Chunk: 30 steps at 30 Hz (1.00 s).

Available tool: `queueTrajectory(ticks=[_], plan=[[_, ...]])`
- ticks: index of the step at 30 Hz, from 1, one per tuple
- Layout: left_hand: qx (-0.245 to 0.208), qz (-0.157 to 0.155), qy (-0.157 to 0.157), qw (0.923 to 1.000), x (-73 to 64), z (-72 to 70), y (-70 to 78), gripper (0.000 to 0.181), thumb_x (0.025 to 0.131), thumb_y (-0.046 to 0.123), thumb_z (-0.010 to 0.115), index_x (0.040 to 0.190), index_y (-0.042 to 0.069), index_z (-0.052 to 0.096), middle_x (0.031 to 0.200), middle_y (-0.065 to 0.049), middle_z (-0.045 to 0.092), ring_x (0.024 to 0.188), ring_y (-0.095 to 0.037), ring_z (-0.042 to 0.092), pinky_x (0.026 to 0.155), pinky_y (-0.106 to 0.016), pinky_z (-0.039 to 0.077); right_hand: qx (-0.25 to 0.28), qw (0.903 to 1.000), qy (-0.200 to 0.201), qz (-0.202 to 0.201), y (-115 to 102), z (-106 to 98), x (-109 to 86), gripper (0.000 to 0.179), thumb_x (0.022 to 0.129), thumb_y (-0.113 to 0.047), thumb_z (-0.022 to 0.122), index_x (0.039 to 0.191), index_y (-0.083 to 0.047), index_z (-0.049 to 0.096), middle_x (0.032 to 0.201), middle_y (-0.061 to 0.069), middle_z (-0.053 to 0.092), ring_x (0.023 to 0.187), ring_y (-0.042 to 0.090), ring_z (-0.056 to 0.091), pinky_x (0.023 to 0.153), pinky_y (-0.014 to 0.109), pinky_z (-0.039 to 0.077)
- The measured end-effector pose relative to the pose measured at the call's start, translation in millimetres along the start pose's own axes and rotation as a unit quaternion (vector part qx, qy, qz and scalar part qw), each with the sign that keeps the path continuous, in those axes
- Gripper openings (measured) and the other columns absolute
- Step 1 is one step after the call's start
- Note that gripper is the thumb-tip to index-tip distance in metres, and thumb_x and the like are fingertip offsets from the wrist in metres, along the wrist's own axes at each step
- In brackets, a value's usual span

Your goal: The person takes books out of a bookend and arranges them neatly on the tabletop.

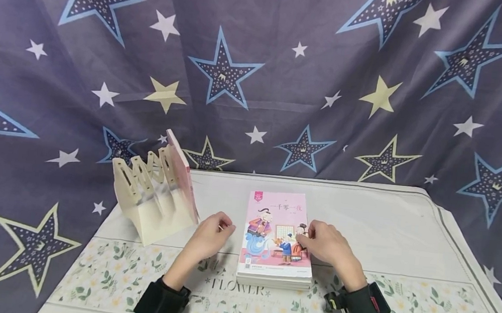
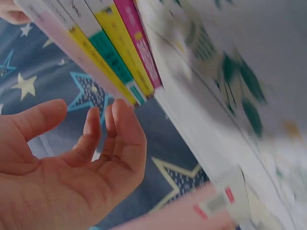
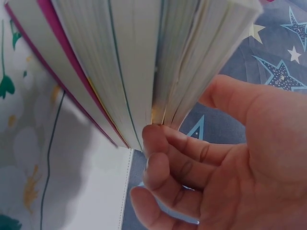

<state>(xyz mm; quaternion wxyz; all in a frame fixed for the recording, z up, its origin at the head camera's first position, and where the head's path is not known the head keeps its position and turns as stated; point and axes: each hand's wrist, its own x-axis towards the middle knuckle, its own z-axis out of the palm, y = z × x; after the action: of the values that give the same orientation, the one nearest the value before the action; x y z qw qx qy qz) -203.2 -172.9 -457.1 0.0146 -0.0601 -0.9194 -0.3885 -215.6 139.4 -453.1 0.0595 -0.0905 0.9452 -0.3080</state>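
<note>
A stack of several books lies in front of me, a pink illustrated book [image 1: 277, 234] on top. My right hand [image 1: 328, 242] is at the stack's right side, thumb over the top cover. In the right wrist view its fingertips [image 3: 156, 136] pinch in at the page edges [image 3: 168, 62] of the upper books. Left of the stack, my left hand [image 1: 209, 233] hovers with loosely bent fingers and holds nothing. In the left wrist view the coloured spines [image 2: 112, 48] show just beyond its fingertips.
A cream slotted book rack [image 1: 149, 197] stands at the left of the table, with a pink book [image 1: 182, 175] upright at its right end. A white floral tablecloth [image 1: 388, 235] covers the table. Behind it hangs a dark star-patterned curtain [image 1: 283, 104].
</note>
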Motion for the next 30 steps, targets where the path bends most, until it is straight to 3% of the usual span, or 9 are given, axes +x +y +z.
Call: queueTrajectory(ticks=[8, 13, 18, 23, 27, 30], plan=[[0.051, -0.047, 0.078, 0.9946, -3.8, -22.6, -7.2, 0.021, 0.104, 0.021, 0.064, 0.098, 0.002, 0.057, 0.085, -0.010, 0.055, 0.073, -0.025, 0.053, 0.066, -0.038, 0.045, -0.002, 1.0000, 0.000, -0.001, -3, -5, -0.7, 0.029, 0.098, -0.028, 0.074, 0.081, -0.011, 0.057, 0.067, 0.003, 0.053, 0.060, 0.019, 0.048, 0.055, 0.031, 0.034], [0.081, -0.053, 0.118, 0.9882, -2.9, -28.5, -16.7, 0.029, 0.104, 0.021, 0.063, 0.105, -0.007, 0.054, 0.094, -0.018, 0.052, 0.075, -0.029, 0.054, 0.063, -0.041, 0.047, -0.002, 1.0000, -0.002, 0.001, -3, -4, -0.7, 0.030, 0.098, -0.028, 0.073, 0.081, -0.011, 0.057, 0.067, 0.003, 0.053, 0.060, 0.018, 0.048, 0.055, 0.031, 0.034], [0.077, -0.077, 0.148, 0.9830, 5.3, -31.4, -26.1, 0.041, 0.105, 0.024, 0.060, 0.117, -0.011, 0.042, 0.104, -0.022, 0.044, 0.077, -0.033, 0.056, 0.061, -0.042, 0.049, -0.001, 1.0000, -0.002, 0.000, -2, -2, 0.7, 0.030, 0.098, -0.029, 0.073, 0.082, -0.011, 0.057, 0.067, 0.003, 0.053, 0.060, 0.019, 0.047, 0.056, 0.031, 0.034], [0.035, -0.099, 0.166, 0.9805, 14.3, -31.8, -32.7, 0.056, 0.104, 0.025, 0.062, 0.137, -0.009, 0.031, 0.126, -0.032, 0.039, 0.100, -0.050, 0.059, 0.080, -0.055, 0.054, 0.001, 1.0000, -0.008, 0.004, -1, -1, 0.6, 0.029, 0.099, -0.029, 0.073, 0.082, -0.010, 0.057, 0.068, 0.003, 0.053, 0.061, 0.019, 0.048, 0.056, 0.032, 0.034], [0.014, -0.095, 0.165, 0.9817, 22.1, -31.3, -37.3, 0.078, 0.103, 0.023, 0.061, 0.156, -0.008, 0.013, 0.148, -0.041, 0.029, 0.126, -0.060, 0.048, 0.099, -0.066, 0.047, 0.002, 0.9999, -0.009, 0.004, 0, 0, 0.1, 0.029, 0.099, -0.028, 0.073, 0.082, -0.010, 0.056, 0.068, 0.004, 0.053, 0.061, 0.019, 0.047, 0.056, 0.032, 0.034], [0.006, -0.086, 0.165, 0.9825, 27.8, -30.9, -40.6, 0.087, 0.103, 0.020, 0.059, 0.162, -0.005, 0.000, 0.155, -0.042, 0.022, 0.135, -0.061, 0.040, 0.106, -0.068, 0.041, 0.004, 0.9999, -0.009, 0.003, 0, 0, -0.1, 0.030, 0.099, -0.028, 0.073, 0.082, -0.010, 0.056, 0.068, 0.004, 0.052, 0.061, 0.019, 0.047, 0.056, 0.032, 0.034]])
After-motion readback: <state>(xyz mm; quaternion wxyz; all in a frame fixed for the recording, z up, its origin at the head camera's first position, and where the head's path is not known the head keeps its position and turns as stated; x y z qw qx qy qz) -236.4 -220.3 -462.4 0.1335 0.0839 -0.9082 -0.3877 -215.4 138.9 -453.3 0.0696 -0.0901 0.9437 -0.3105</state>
